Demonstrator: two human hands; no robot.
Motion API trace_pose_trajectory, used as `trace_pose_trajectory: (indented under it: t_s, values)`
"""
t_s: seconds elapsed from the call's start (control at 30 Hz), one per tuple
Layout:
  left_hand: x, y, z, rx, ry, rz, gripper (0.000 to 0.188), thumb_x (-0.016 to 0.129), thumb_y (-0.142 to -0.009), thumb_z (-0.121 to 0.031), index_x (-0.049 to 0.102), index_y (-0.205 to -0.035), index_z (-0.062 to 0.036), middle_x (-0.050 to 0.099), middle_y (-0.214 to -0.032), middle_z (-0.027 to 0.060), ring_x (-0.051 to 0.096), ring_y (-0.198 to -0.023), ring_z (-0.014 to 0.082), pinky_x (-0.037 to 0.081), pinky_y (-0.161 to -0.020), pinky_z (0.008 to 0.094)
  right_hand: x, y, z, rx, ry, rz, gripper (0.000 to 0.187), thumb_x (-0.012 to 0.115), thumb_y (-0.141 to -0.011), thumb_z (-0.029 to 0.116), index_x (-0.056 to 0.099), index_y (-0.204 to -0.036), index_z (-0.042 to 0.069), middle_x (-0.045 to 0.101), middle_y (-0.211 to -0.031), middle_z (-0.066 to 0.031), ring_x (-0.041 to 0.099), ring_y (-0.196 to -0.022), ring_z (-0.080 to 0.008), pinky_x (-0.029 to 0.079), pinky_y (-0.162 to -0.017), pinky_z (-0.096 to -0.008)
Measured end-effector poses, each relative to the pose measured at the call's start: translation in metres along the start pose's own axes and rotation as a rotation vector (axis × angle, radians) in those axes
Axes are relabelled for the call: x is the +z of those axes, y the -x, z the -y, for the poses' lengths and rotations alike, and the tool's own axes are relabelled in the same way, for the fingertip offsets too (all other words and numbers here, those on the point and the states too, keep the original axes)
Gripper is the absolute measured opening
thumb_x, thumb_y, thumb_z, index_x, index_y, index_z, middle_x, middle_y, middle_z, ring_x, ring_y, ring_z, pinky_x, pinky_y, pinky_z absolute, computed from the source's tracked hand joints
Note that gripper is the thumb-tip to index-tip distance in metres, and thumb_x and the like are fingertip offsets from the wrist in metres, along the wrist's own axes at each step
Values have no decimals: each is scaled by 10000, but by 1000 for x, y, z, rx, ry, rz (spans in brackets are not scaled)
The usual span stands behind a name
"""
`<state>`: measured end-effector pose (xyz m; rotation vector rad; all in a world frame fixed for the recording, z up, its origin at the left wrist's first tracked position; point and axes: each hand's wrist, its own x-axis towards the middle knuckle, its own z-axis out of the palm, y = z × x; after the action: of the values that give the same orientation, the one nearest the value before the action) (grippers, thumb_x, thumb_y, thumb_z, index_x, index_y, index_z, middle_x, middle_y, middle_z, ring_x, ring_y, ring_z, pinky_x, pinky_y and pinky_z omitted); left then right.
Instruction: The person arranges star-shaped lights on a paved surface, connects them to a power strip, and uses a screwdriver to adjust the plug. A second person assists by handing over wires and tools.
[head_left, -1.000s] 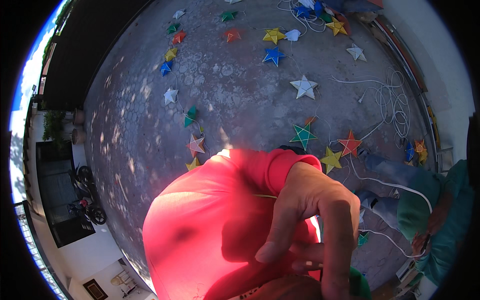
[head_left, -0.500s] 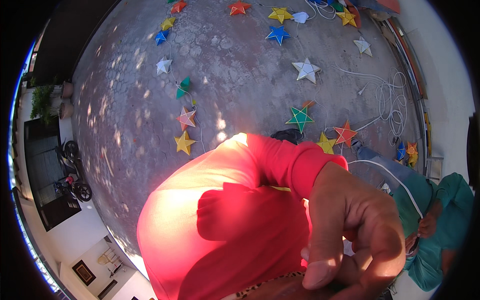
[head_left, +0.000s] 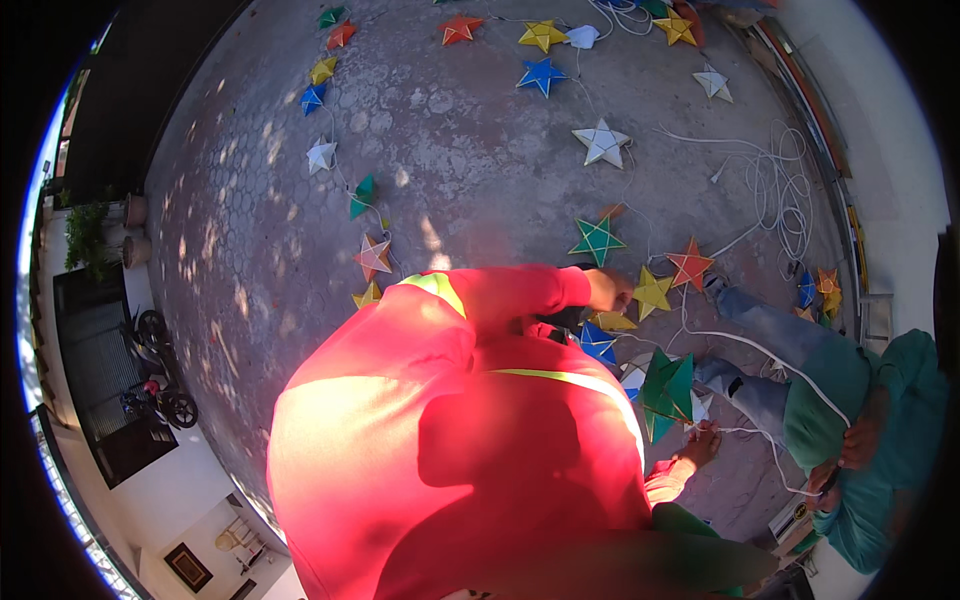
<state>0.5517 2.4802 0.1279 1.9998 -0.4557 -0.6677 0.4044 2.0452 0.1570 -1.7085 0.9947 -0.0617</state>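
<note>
My left hand (head_left: 608, 290) reaches out of a red sleeve, low beside a yellow star lantern (head_left: 653, 291); its fingers are partly hidden and blurred. My right hand (head_left: 700, 447) is nearer me, its fingers closed on a thin white cord (head_left: 738, 430) beside a large green star lantern (head_left: 667, 393). Between the hands lies a blue star lantern (head_left: 597, 343), partly covered by the other stars. An orange star lantern (head_left: 690, 265) rests just beyond the yellow one. My red garment (head_left: 350, 440) fills the lower middle.
A person in teal (head_left: 905, 400) sits at the right, holding a white cable (head_left: 800, 372). Strings of coloured star lanterns, such as a white star (head_left: 603, 143), lie across the paved floor (head_left: 460, 180). Coiled white cable (head_left: 790, 195) lies by the right wall. Motorcycles (head_left: 160, 370) stand at far left.
My left hand, large and raised close to the camera before, has dropped away to the lanterns. My right hand, the green star and the blue star have come into sight.
</note>
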Motion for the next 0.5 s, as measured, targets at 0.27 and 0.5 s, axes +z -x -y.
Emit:
trace_pose_trajectory:
  t_s: [0.27,0.5]
  values:
    - [13,218,272,-1125,319,-93,140,621,-903,-280,579,-803,-192,636,-746,-29,642,-644,125,444,-547,301,18,-46,-61,-108,-71,2,195,561,-927,216,638,-1054,91,666,-936,-21,610,-823,-114,481,-614,-261]
    - [16,312,230,-1140,338,-246,244,663,-871,-344,626,-988,-133,681,-892,15,667,-769,150,509,-617,345,5,-87,-83,-75,-176,-56,213,593,-912,202,626,-1073,67,648,-1035,-51,603,-978,-172,510,-702,-308]
